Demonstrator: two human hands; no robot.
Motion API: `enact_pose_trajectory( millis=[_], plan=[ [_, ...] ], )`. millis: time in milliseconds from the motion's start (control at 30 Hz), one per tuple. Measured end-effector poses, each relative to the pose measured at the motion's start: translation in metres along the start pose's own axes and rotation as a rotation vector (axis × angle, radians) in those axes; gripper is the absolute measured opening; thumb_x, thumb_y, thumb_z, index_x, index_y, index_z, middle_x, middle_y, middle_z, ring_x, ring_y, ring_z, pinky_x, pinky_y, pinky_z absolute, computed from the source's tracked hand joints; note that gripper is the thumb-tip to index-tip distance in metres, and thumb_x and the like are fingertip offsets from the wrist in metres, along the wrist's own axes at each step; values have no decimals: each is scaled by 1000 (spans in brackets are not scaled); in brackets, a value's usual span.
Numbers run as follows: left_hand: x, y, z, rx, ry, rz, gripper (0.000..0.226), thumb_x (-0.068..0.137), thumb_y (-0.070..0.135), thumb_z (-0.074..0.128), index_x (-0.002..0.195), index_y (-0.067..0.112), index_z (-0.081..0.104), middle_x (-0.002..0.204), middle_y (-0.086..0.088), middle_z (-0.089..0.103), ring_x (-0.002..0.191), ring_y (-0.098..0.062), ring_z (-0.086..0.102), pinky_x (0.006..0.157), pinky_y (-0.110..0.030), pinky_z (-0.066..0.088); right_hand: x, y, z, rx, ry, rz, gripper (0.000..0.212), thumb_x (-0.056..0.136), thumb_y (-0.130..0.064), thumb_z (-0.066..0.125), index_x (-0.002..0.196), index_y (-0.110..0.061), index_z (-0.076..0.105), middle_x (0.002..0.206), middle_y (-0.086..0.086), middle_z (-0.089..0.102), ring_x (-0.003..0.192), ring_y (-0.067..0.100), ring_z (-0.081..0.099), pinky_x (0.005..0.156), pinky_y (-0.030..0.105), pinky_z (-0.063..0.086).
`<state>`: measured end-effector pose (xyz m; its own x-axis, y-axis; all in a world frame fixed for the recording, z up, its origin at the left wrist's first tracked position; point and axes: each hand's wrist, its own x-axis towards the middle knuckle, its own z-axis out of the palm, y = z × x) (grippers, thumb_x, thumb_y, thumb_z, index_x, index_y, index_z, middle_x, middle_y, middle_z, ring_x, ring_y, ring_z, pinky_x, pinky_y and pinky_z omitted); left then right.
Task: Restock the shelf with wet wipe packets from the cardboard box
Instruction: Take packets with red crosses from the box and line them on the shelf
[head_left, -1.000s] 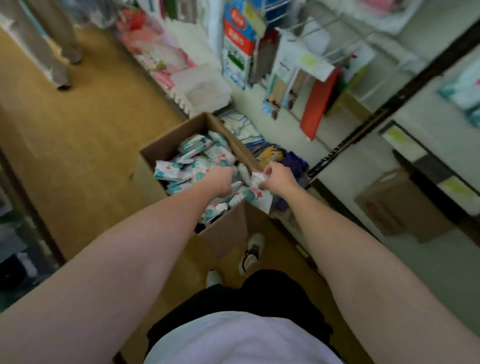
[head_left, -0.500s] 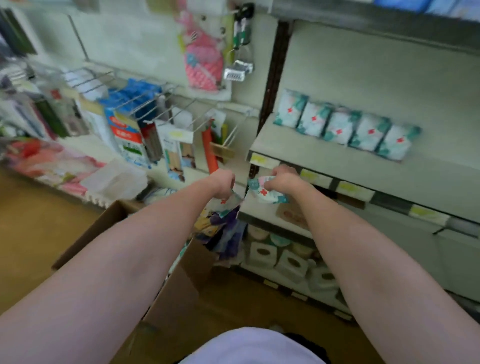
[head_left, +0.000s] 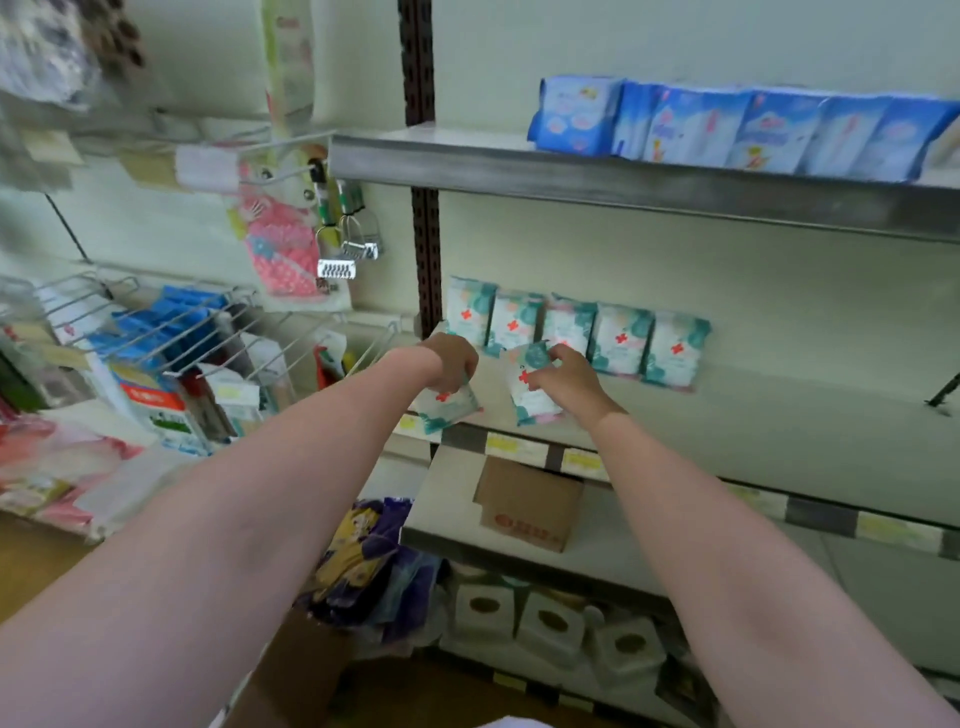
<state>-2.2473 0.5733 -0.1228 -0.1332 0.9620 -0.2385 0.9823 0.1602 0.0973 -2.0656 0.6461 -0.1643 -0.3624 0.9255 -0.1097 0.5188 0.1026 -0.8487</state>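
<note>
I see the pale metal shelf (head_left: 769, 415) running across the right half of my view, with five wet wipe packets (head_left: 621, 339) standing upright in a row along its far left end, touching side to side. They are soft, pillow-shaped plastic, white and teal with a red cross. Two more packets are in my hands at the near edge. My left hand (head_left: 451, 364) is clenched over the left packet (head_left: 448, 406), which tilts down over the shelf lip. My right hand (head_left: 567, 379) pinches the right packet (head_left: 530, 387) upright, just in front of the row's middle, covering its lower part. On the upper shelf (head_left: 623, 182) sit blue packs (head_left: 737, 127), blurred. A small brown box (head_left: 527, 504) lies on the lower shelf. The cardboard box (head_left: 296, 680) shows only a flap at the near bottom edge.
</note>
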Motion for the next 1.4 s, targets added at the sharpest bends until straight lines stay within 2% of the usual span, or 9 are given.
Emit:
enact_pose_trajectory(
  millis=[67,200,333,600,733,867,1000,1133,1400],
  plan=[
    [17,6,-3,-26,8,6,35,87,-6,43,109,15,61,109,-4,54,87,-21,54,61,-26,42,13,9,-5,63,16,15,35,89,-22,69,119,-17,52,105,1,58,88,18,56,61,27,46],
    [42,13,2,-127,74,5,37,84,-9,43,112,14,47,84,-6,47,67,-20,48,53,-29,41,37,32,-3,75,63,9,29,87,-29,74,106,-17,55,100,1,63,83,19,59,70,28,46],
    [64,15,7,-99,110,-20,20,86,-6,44,99,5,54,97,-13,58,74,-22,55,60,-28,45,57,45,2,68,57,10,24,87,-24,75,104,-18,59,103,4,68,88,21,64,72,31,50],
    [123,-17,6,54,105,53,55,90,-7,45,140,16,50,129,-9,56,112,-27,58,91,-37,52,99,34,24,40,56,-36,35,80,-21,82,108,-15,62,98,-5,66,89,13,62,67,24,45],
    [144,-34,-5,84,131,68,46,88,-6,47,129,14,54,114,-9,59,94,-25,61,72,-34,52,120,21,30,-38,106,-52,42,76,-15,84,106,-17,55,96,-5,63,86,13,59,57,19,37],
    [165,-48,-17,112,199,103,35,87,-3,48,118,13,49,99,-8,58,82,-24,63,58,-32,47,143,14,41,-99,235,-55,42,75,-15,84,103,-16,53,101,0,63,94,21,61,72,29,43],
    [183,-59,-18,123,226,162,37,89,0,39,120,17,51,96,-6,59,77,-23,61,55,-31,48,159,10,54,-187,292,-25,55,76,-21,84,123,-17,54,116,6,60,103,23,62,92,38,51],
    [198,-67,-17,199,296,297,57,83,-12,45,131,18,50,111,-7,62,94,-27,62,70,-36,53,167,1,63,-234,375,23,57,81,-21,80,130,-17,51,120,9,53,104,26,60,96,40,51],
    [217,-78,-17,232,370,382,61,81,-11,53,136,14,46,127,-8,54,115,-28,51,89,-38,47,179,-11,75,-266,451,102,61,86,-20,76,137,-12,44,130,13,49,114,30,58,100,39,47]
  ],
)
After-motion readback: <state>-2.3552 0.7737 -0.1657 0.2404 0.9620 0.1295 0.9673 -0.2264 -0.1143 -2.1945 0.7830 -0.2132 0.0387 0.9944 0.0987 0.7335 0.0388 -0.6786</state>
